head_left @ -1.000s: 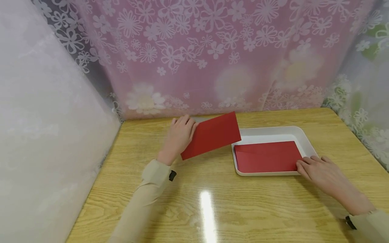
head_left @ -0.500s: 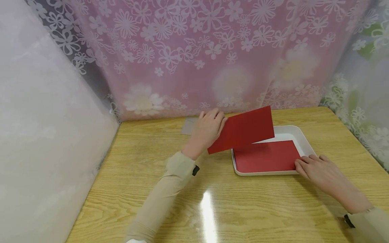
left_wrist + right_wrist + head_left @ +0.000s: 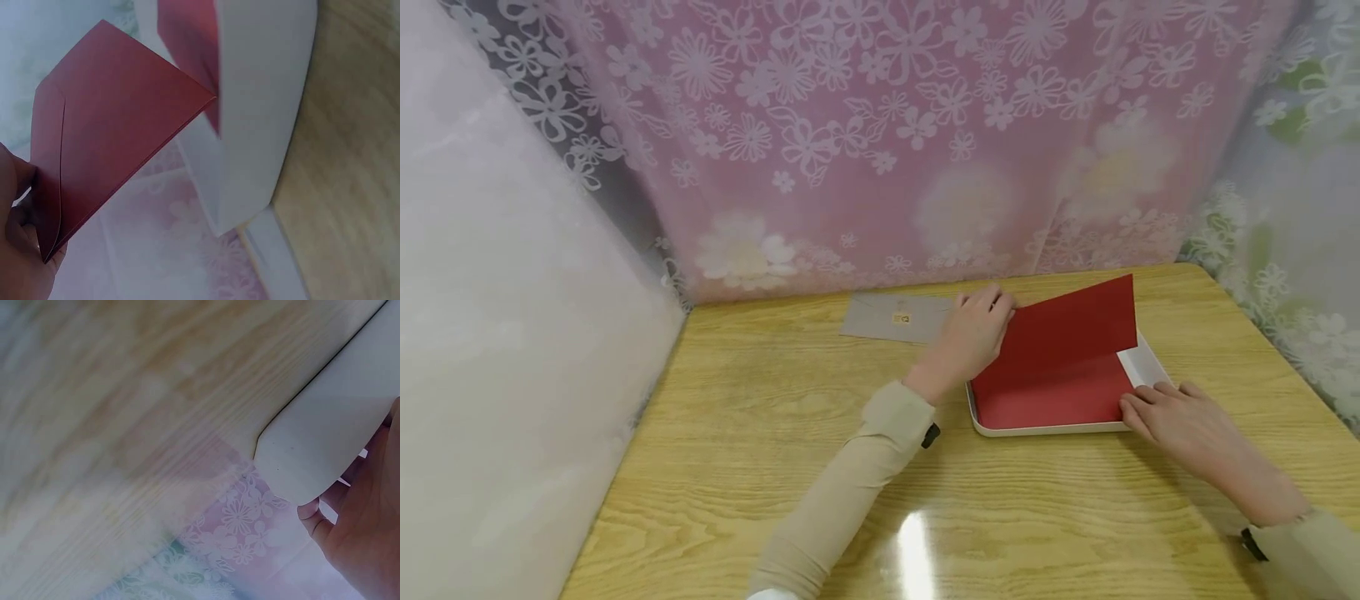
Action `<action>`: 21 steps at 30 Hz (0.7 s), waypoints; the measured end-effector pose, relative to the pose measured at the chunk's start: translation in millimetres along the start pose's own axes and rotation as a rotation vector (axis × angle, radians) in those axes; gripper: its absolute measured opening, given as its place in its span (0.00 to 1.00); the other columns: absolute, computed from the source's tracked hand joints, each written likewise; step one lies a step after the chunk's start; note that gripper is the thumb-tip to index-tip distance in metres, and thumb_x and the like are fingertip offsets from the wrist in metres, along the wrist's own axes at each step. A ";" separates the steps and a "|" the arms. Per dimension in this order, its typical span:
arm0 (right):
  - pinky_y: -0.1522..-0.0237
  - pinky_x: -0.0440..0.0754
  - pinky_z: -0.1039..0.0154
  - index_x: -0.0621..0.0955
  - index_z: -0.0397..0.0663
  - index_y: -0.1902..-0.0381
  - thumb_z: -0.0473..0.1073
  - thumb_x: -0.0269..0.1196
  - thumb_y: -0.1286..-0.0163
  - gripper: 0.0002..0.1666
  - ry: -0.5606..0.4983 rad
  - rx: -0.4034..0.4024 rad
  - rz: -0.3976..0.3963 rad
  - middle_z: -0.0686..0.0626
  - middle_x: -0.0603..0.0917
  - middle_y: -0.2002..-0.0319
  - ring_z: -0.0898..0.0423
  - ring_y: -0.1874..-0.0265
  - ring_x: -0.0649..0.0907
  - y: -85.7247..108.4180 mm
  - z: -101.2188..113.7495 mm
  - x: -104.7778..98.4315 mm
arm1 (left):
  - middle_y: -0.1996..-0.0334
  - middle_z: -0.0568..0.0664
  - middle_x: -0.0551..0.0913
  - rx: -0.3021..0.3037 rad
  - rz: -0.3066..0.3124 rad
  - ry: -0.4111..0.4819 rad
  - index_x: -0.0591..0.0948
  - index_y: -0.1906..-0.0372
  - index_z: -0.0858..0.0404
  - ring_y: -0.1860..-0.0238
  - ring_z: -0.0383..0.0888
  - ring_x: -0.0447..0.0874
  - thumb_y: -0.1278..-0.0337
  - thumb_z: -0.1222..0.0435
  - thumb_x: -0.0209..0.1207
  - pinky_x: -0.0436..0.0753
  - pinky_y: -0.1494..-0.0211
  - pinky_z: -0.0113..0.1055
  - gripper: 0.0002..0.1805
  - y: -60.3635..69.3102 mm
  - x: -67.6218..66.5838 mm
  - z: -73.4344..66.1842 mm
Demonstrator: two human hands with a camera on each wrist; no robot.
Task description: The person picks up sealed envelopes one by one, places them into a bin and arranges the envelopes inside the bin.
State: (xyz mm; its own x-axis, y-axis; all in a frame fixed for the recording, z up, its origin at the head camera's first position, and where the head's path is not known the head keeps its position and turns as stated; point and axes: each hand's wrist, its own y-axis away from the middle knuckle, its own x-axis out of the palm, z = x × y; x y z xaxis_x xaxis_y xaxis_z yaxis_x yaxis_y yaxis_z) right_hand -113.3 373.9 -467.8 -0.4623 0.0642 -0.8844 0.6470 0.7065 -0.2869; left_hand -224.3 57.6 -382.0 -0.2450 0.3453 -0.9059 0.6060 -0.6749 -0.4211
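Note:
My left hand (image 3: 970, 335) holds a red envelope (image 3: 1078, 321) by its left end, tilted above a white tray (image 3: 1051, 432). In the left wrist view, the envelope (image 3: 119, 119) shows its flap side, and the thumb and fingers pinch its end. Another red envelope (image 3: 1052, 402) lies in the tray, partly covered by the held one; whether more lie beneath it I cannot tell. My right hand (image 3: 1183, 423) grips the tray's front right corner. The right wrist view shows its fingers curled over the rim of the tray (image 3: 325, 440).
A grey envelope (image 3: 887, 317) with a small gold mark lies at the back of the wooden table (image 3: 737, 450), left of the tray and partly behind my left hand. A pink flowered curtain (image 3: 865, 167) hangs behind, with pale sheets at both sides.
My left hand has carried the red envelope rightward from beside the tray to above it, uncovering the grey envelope. My right hand has stayed at the tray's corner.

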 end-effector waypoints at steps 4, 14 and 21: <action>0.73 0.66 0.55 0.79 0.42 0.59 0.46 0.17 0.15 0.42 -0.026 0.034 -0.014 0.45 0.80 0.63 0.45 0.66 0.76 -3.7 1.0 1.4 | 0.55 0.42 0.78 -0.019 0.092 0.002 0.79 0.46 0.54 0.49 0.38 0.78 0.18 0.59 0.44 0.72 0.43 0.37 0.13 2.2 16.4 -3.1; 0.75 0.65 0.57 0.80 0.41 0.60 0.47 0.13 0.17 0.46 -0.015 0.024 -0.032 0.43 0.81 0.62 0.44 0.66 0.77 -5.4 0.5 1.0 | 0.60 0.37 0.78 0.002 0.154 -0.065 0.84 0.46 0.46 0.58 0.33 0.77 0.20 0.53 0.47 0.68 0.50 0.32 0.16 3.0 39.2 -8.1; 0.74 0.65 0.56 0.80 0.40 0.60 0.44 0.15 0.16 0.43 -0.019 0.030 -0.042 0.43 0.81 0.62 0.45 0.67 0.76 -4.5 2.0 0.4 | 0.63 0.36 0.80 -0.019 0.209 -0.138 0.87 0.45 0.40 0.59 0.33 0.79 0.21 0.50 0.49 0.70 0.55 0.31 0.16 3.5 50.1 -7.9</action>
State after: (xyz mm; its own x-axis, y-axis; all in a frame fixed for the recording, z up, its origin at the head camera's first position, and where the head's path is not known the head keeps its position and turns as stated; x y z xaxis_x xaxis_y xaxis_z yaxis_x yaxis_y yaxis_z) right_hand -115.2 369.4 -467.5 -0.4781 0.0217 -0.8780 0.6455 0.6866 -0.3346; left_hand -228.5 77.7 -428.5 -0.2136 0.1063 -0.9711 0.6682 -0.7093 -0.2246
